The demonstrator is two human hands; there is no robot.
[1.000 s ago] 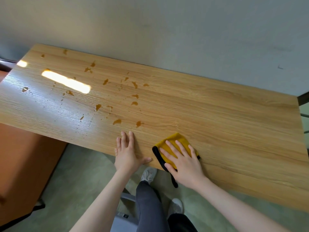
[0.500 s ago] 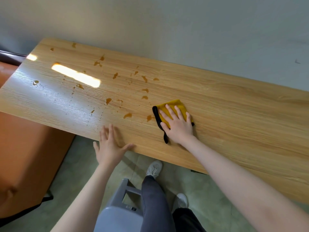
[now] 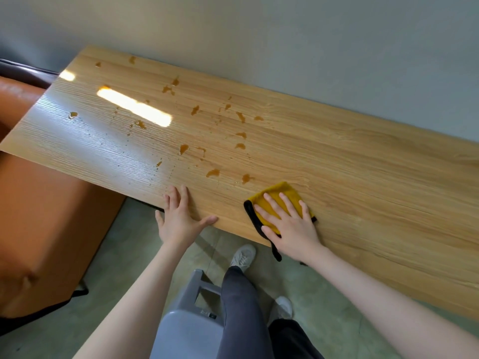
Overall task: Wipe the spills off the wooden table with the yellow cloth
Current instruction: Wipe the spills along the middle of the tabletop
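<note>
R hand (image 3: 293, 229) flat, fingers straight, pressing cloth (image 3: 278, 200) on table (image 3: 363, 177) near front edge. Spills (image 3: 212, 172) just left/beyond cloth. L hand (image 3: 178, 218) flat at table edge, holds nothing.

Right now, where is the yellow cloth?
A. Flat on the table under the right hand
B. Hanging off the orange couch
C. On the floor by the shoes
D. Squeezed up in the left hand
A: the right hand lies flat with straight fingers on the yellow cloth, pressing it onto the wooden table near its front edge.
</note>
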